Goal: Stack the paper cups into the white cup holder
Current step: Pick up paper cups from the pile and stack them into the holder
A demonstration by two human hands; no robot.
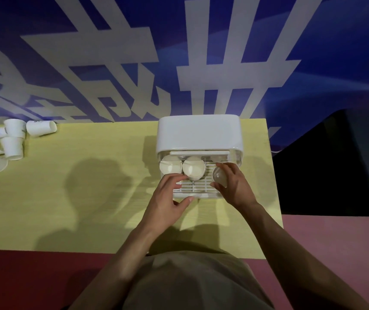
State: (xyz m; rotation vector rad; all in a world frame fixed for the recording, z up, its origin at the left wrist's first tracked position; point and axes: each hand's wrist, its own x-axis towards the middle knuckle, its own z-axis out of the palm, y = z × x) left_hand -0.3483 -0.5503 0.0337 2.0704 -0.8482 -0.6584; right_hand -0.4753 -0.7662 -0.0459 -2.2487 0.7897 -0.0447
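Note:
The white cup holder [198, 133] stands at the back right of the yellow table, its slatted tray [198, 186] pulled out toward me. Two paper cups [170, 166] [194, 168] stand mouth-up side by side at the back of the tray. My right hand [232, 186] grips a clear cup [219, 176] over the tray's right side. My left hand [168, 198] holds the tray's front left corner, thumb at the front rim and fingers on the slats. Several loose paper cups [11, 139] lie in a heap at the table's far left.
The yellow table [78, 198] ends just right of the holder, beside a black cabinet [335, 164]. A blue wall with white characters [179, 52] rises right behind the table. Red floor [22, 280] shows below the front edge.

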